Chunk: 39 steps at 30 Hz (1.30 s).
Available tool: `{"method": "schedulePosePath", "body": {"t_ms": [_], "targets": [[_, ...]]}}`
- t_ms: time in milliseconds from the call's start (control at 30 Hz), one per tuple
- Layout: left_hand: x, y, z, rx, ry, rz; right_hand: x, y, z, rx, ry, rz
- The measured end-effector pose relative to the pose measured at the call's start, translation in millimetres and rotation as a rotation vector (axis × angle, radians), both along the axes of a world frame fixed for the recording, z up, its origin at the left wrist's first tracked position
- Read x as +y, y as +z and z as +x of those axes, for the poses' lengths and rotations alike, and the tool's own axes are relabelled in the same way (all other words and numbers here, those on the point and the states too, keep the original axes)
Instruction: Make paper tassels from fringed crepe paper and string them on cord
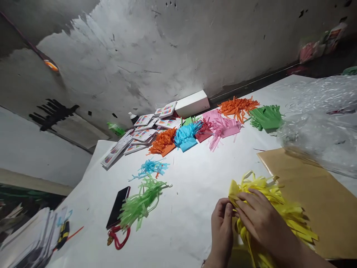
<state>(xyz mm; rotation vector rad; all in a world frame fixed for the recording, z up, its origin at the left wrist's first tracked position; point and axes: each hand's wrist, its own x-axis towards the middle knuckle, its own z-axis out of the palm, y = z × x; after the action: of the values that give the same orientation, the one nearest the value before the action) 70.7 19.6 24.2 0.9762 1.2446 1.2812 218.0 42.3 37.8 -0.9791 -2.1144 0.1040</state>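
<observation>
Yellow fringed paper (pixel 290 212): at right of white table (pixel 189 212), pinched at band (pixel 233 189) by fingers of left hand (pixel 223 225) and right hand (pixel 259 214). Already cut into strips; not yet set down. Beyond that, cannot tell.

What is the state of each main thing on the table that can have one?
Yellow fringe: held by left hand and right hand
Light-green fringe: lying loose, strips spread
Phone: flat, screen dark
Red cord: looped, slack
Clear plastic: crumpled
Brown sheet: flat, partly covered
White box: looks closed
Printed packets: piled, overlapping
</observation>
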Motion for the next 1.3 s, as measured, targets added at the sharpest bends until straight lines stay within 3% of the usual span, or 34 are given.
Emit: {"method": "schedulePosePath", "body": {"t_ms": [167, 300, 500, 633, 833, 1033, 1167, 1300], "targets": [[-2, -3.2, 3, 0.016, 0.007, 0.017, 5, 0.7, 5, 0.177, 0.088, -0.244], [-1, -0.1, 2, 0.042, -0.017, 0.035, 11, 2.4, 7, 0.228, 0.086, -0.324], [4, 7.6, -6, 0.204, -0.067, 0.068, 24, 23.9, 15, 0.236, 0.135, -0.451], [7, 15.0, -12, 0.475, -0.084, 0.219, 32, 29.3, 25, 0.217, 0.157, -0.379], [9, 18.5, -11, 0.853, -0.079, 0.522, 25, 13.0, 22, 0.142, 0.069, -0.106], [12, 17.0, -13, 1.054, 0.071, 0.763, 27, 22.6, 24, 0.071, 0.05, -0.189], [14, 24.9, -12, 1.206, -0.004, 0.814, 27, 29.0, 25, 0.073, 0.003, -0.234], [11, 33.6, -9, 1.187, 0.02, 0.882, 29, 23.1, 27, 0.07, -0.028, -0.162]]}}
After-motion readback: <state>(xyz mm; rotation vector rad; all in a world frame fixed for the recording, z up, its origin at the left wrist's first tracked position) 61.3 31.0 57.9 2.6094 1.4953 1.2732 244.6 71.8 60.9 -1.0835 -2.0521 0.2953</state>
